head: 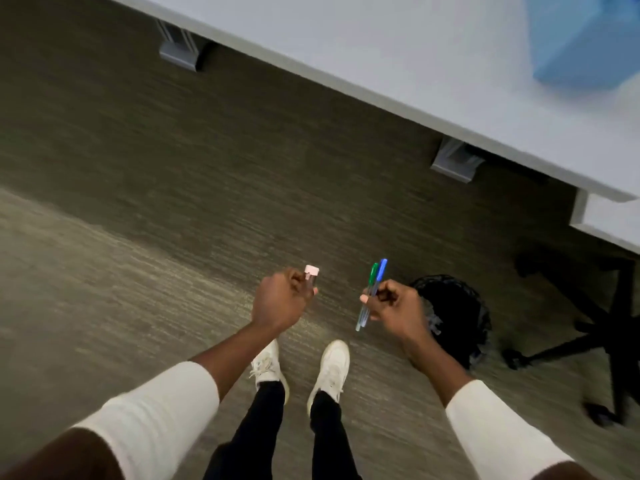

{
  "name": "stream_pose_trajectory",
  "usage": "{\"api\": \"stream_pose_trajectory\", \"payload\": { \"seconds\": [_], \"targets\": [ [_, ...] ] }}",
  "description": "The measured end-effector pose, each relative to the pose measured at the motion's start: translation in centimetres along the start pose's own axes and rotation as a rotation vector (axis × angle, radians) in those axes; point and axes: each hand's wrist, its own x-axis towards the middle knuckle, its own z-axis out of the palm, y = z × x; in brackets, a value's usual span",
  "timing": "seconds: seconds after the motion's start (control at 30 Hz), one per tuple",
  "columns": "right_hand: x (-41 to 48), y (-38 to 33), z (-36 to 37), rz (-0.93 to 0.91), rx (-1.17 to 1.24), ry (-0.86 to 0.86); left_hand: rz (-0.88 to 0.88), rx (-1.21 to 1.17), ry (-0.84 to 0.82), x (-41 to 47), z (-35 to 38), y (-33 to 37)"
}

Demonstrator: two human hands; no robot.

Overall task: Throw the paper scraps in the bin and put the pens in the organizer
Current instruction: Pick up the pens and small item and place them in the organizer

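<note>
I am looking down at the carpet and my own feet. My right hand (394, 304) is closed around two pens (372, 289), one with a green cap and one with a blue cap, caps pointing up. My left hand (280, 299) is closed on a small dark pen-like item with a pale pink cap (311, 273). A black mesh bin (457, 317) stands on the floor just right of my right hand, with a scrap of paper visible inside. No organizer can be made out for certain.
A white desk (398, 57) runs diagonally across the top right, with grey feet (457, 162) below its edge. A blurred blue object (585, 39) lies on it. A black office chair base (588, 337) stands at the right, past the bin.
</note>
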Motion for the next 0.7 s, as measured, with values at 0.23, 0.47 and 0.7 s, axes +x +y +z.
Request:
{"api": "stream_pose_trajectory", "payload": {
  "seconds": [0.23,0.47,0.7],
  "targets": [
    [-4.2,-7.1,-3.6,-0.065,0.046,0.016,0.013,-0.079,0.029,-3.6,-3.7,6.8],
    [-8.7,-11.2,-8.1,-0.080,0.095,0.040,0.075,-0.104,0.052,-6.4,-5.5,12.9],
    [-11.6,-13.5,-13.0,-0.105,0.094,0.088,0.140,-0.174,0.066,-9.0,-6.6,17.8]
  ]
}}
